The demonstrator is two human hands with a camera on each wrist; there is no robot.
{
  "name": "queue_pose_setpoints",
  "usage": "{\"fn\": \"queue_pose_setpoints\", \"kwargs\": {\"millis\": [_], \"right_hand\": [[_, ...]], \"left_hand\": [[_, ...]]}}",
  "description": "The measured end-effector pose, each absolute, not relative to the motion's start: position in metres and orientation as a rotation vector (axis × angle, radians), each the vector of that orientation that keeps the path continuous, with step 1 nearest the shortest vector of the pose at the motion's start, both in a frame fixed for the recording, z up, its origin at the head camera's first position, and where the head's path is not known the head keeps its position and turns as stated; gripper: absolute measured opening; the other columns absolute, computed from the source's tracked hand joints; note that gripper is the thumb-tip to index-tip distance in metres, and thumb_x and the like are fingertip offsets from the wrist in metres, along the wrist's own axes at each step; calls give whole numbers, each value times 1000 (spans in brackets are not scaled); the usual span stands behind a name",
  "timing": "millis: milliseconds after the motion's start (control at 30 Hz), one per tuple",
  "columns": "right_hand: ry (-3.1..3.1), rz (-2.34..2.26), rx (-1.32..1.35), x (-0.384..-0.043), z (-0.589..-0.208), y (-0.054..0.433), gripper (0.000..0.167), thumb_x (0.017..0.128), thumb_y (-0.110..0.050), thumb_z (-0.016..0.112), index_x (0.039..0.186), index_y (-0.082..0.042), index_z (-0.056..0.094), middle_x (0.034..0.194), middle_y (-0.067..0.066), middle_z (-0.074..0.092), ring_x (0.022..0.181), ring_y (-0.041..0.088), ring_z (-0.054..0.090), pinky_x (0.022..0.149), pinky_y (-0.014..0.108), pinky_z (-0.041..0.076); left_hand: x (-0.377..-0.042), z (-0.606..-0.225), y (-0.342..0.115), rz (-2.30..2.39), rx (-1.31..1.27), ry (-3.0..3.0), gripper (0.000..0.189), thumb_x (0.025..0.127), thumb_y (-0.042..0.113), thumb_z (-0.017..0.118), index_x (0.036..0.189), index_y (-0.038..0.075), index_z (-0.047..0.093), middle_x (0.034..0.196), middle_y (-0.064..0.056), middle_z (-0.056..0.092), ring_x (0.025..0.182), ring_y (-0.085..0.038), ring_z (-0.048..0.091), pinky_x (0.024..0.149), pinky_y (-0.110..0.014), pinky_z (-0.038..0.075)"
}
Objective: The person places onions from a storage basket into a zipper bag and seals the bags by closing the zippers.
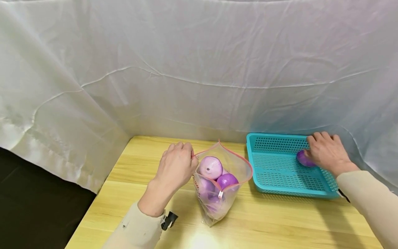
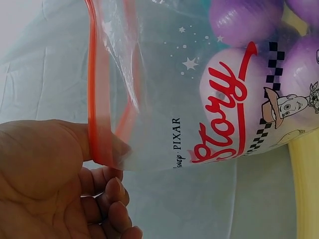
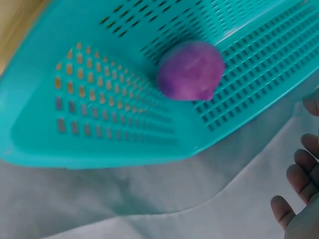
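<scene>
My left hand (image 1: 175, 162) pinches the red-edged rim of a clear zip bag (image 1: 199, 204) between thumb and fingers. In the left wrist view the thumb goes inside the rim and the bag (image 2: 159, 109) shows red "Story" lettering. Several purple onions (image 1: 227, 180) fill its lower part; the mouth gapes, with a white slider (image 1: 220, 194) at the front. One purple onion (image 3: 192, 70) lies in the turquoise basket (image 1: 280, 190). Over the basket's right end, my right hand (image 1: 329, 152) reaches toward that onion, its fingers (image 3: 301, 181) loosely spread and apart from it in the right wrist view.
The bag and basket stand side by side on a light wooden table (image 1: 133, 193). A pale cloth curtain (image 1: 199, 69) hangs close behind the basket and along the left side. Dark ground (image 1: 37, 200) shows beyond the table's left edge.
</scene>
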State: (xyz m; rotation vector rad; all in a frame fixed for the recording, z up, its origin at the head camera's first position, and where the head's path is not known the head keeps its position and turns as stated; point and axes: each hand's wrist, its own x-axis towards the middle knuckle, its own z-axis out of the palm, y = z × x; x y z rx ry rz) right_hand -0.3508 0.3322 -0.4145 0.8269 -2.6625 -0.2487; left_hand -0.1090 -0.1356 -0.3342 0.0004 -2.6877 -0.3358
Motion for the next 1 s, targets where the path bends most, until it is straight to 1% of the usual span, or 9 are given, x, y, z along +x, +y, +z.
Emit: {"fn": "queue_pose_setpoints", "kwargs": {"millis": [133, 200, 367, 433, 500, 600, 633, 833, 1000], "right_hand": [[-2672, -312, 859, -360, -420, 345, 44, 89, -31, 81, 107, 2, 58, 105, 21, 59, 101, 44, 53, 78, 59, 39], [-2666, -345, 881, -363, -423, 352, 47, 87, -32, 84, 109, 1, 58, 103, 19, 59, 99, 42, 54, 78, 59, 40], [-2611, -420, 968, -372, -434, 366, 51, 84, -36, 86, 109, -1, 58, 101, 17, 60, 95, 39, 57, 77, 58, 42], [-2579, -463, 1012, -374, -440, 370, 50, 85, -35, 85, 111, -2, 59, 104, 17, 61, 98, 40, 57, 78, 59, 43], [-2543, -521, 1058, -375, -444, 373, 50, 85, -32, 84, 116, -1, 61, 110, 19, 62, 103, 40, 57, 80, 60, 45], [-2507, -591, 1112, -378, -450, 376, 51, 87, -24, 82, 127, -1, 61, 119, 21, 62, 110, 41, 56, 82, 60, 47], [-2497, -607, 1127, -379, -451, 377, 52, 86, -21, 82, 128, -1, 60, 120, 21, 61, 110, 42, 56, 82, 60, 47], [-2482, -587, 1190, -387, -457, 376, 51, 84, -22, 82, 125, -2, 60, 119, 22, 61, 110, 43, 56, 81, 62, 47], [-2495, -655, 1215, -395, -461, 374, 52, 86, -23, 82, 128, -2, 59, 122, 22, 59, 112, 43, 54, 82, 62, 47]], "left_hand": [[-108, -335, -136, -338, 9, -2696, 12, 91, 14, 64, 79, 12, 60, 75, -2, 57, 73, -27, 53, 64, -38, 44], [-108, -335, -135, -338, 6, -2693, 12, 91, 13, 64, 79, 12, 61, 75, -2, 57, 73, -27, 54, 64, -39, 45], [-108, -336, -134, -341, 5, -2700, 11, 90, 13, 64, 80, 12, 62, 76, -2, 57, 74, -27, 55, 66, -40, 46], [-108, -337, -134, -345, 7, -2709, 11, 90, 14, 64, 80, 12, 61, 76, -2, 57, 75, -27, 55, 67, -41, 46], [-109, -337, -133, -344, 4, -2715, 10, 90, 14, 64, 81, 12, 62, 76, -2, 57, 75, -27, 55, 66, -41, 46], [-109, -338, -133, -335, 0, -2719, 10, 90, 14, 65, 81, 12, 61, 76, -2, 57, 74, -26, 55, 65, -40, 46], [-109, -338, -133, -332, -2, -2719, 10, 90, 14, 65, 81, 12, 62, 76, -2, 57, 73, -26, 54, 65, -39, 46], [-108, -337, -133, -331, 12, -2732, 10, 91, 15, 66, 82, 12, 62, 76, -1, 56, 72, -25, 53, 64, -38, 45], [-105, -336, -134, -346, 38, -2745, 11, 91, 16, 66, 82, 13, 61, 76, 0, 56, 73, -24, 52, 65, -38, 45]]}}
